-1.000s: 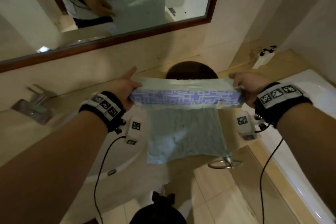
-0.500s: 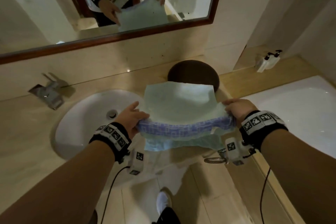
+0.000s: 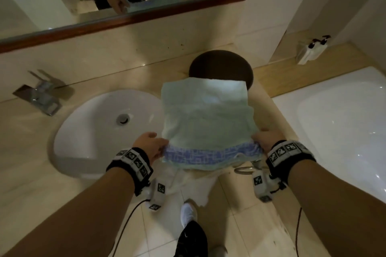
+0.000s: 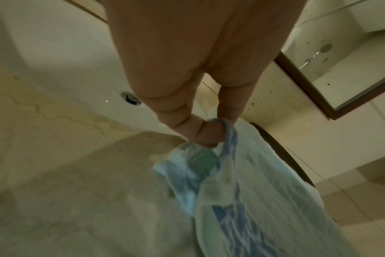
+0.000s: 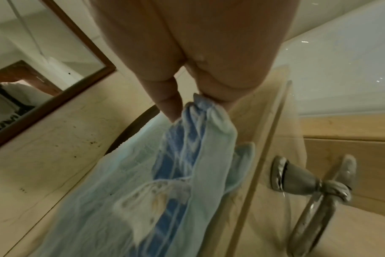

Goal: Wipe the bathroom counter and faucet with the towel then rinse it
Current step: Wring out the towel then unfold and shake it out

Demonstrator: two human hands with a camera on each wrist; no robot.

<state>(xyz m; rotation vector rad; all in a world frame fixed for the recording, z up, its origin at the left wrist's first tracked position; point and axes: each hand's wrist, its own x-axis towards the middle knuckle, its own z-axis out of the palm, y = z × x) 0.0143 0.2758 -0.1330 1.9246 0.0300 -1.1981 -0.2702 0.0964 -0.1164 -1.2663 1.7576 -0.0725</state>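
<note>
- We pinch the towel's [image 3: 205, 119] near left corner with our left hand [image 3: 149, 146].
- Our right hand [image 3: 268, 142] pinches its near right corner.
- The towel lies spread on the counter [image 3: 25, 152], right of the sink [image 3: 94, 131], its far edge over a dark round mat [image 3: 221, 64].

Your head camera looks down from above at the counter [image 3: 94, 73]; both wrist cameras sit close, facing forward along the fingers, sharing the towel [image 3: 206, 119].

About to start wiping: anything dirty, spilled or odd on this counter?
Yes: dark specks dot the wall just below the mirror, above the round dark mat. The towel also shows a yellowish stained patch near the right hand's grip.
</note>
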